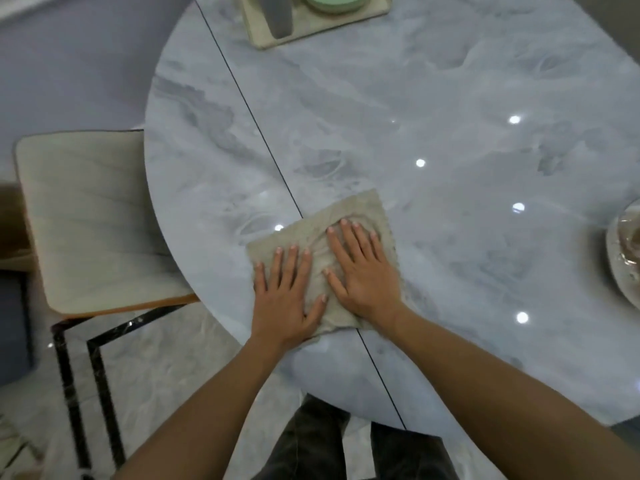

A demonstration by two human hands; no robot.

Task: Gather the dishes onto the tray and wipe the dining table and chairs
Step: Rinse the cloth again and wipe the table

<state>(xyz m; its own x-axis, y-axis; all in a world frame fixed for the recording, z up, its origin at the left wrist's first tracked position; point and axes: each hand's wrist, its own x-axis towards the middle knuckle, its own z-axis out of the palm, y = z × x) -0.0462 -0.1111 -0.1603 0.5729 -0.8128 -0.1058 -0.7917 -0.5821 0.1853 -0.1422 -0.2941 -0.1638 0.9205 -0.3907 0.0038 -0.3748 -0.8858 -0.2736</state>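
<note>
A beige cloth (349,211) lies flat on the grey marble dining table (450,98) near its front edge. My left hand (287,296) presses on the cloth's near left part with straight, spread fingers. My right hand (363,271) presses flat on the middle of the cloth beside it. At the far edge of the table stands a beige tray (263,32) holding a green bowl (334,1) and a grey object (280,15).
A cushioned chair (90,220) with a black metal frame stands at the table's left, partly tucked under. A glass dish (627,251) sits at the table's right edge. A dark seam line crosses the tabletop. My legs show below the table.
</note>
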